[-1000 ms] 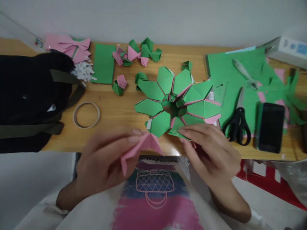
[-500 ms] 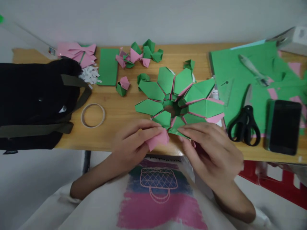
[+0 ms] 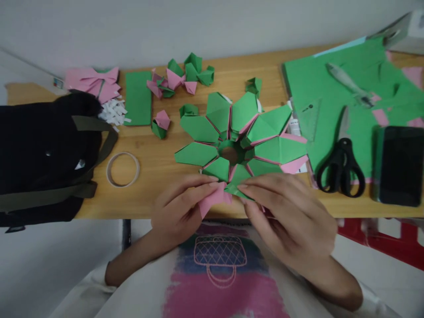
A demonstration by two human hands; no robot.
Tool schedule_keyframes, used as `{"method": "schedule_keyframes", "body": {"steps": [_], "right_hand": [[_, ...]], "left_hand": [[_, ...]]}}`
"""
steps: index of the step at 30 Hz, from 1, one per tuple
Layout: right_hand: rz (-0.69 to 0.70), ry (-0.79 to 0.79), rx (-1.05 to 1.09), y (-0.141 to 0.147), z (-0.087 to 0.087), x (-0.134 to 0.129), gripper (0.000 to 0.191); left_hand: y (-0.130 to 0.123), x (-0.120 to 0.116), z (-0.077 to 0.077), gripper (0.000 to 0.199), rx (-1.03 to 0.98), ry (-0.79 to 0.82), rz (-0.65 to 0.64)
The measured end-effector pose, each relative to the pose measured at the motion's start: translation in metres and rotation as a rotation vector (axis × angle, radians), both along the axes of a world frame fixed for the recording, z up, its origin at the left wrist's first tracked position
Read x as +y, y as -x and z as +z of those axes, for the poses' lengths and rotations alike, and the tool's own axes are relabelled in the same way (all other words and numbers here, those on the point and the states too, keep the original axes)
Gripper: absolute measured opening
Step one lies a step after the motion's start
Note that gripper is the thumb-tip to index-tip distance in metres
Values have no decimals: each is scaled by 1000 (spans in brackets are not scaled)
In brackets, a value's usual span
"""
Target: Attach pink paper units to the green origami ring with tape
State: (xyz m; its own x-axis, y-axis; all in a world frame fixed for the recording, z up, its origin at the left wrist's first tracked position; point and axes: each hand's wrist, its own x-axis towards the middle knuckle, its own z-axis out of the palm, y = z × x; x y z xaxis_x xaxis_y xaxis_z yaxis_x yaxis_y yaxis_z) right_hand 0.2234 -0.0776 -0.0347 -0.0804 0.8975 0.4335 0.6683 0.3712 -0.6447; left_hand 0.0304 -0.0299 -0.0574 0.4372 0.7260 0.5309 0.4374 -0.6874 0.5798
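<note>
A ring of folded green and pink paper (image 3: pixel 196 154) lies on the wooden table, its petals spread around a round opening. At the near edge of the ring, my left hand (image 3: pixel 183 205) pinches a folded pink paper piece (image 3: pixel 212 200) between thumb and fingers. Close by on the right, my right hand (image 3: pixel 289 212) is closed on a folded green paper piece (image 3: pixel 237 191), whose tip meets the pink one. Whether these two pieces are joined to the ring is hard to see behind my fingers.
Small folded paper units (image 3: pixel 174 79) lie at the back. On the left are a tape roll (image 3: pixel 123 169), a green paper stack (image 3: pixel 138 99), paper scraps (image 3: pixel 114 111) and a black bag (image 3: pixel 49 154). Scissors (image 3: pixel 342 163), a phone (image 3: pixel 400 165) and a cutter knife (image 3: pixel 349 84) sit right, by a green sheet (image 3: pixel 308 79).
The view has shifted slightly. The green piece in my right hand now shows its folded tip against the pink piece, which my left hand holds a little lower.
</note>
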Motion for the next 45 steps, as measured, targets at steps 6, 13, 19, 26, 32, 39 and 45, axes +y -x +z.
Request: {"method": "schedule_keyframes", "body": {"steps": [6,13,19,26,32,39,45], "right_hand": [[24,10,21,-1,0,-1,13],[36,20,9,0,1,0,14],[40,-13,-3,1,2,-1,14],[42,-33,-36,1,2,-2,13],[58,-37,-38,2,2,-3,16],[73,-36,-61,1,2,-6,19],[91,-37,-97,0,0,-9,21]], "left_hand": [[-2,-1,3,22,63,-19,13],[-2,-4,-2,27,62,-99,21],[-4,-10,5,26,168,-115,4],[-6,-14,7,30,213,-119,7],[-4,-14,8,26,227,-101,-34],[-3,-19,5,28,229,-102,-21],[-3,-17,9,32,261,-43,-88]]}}
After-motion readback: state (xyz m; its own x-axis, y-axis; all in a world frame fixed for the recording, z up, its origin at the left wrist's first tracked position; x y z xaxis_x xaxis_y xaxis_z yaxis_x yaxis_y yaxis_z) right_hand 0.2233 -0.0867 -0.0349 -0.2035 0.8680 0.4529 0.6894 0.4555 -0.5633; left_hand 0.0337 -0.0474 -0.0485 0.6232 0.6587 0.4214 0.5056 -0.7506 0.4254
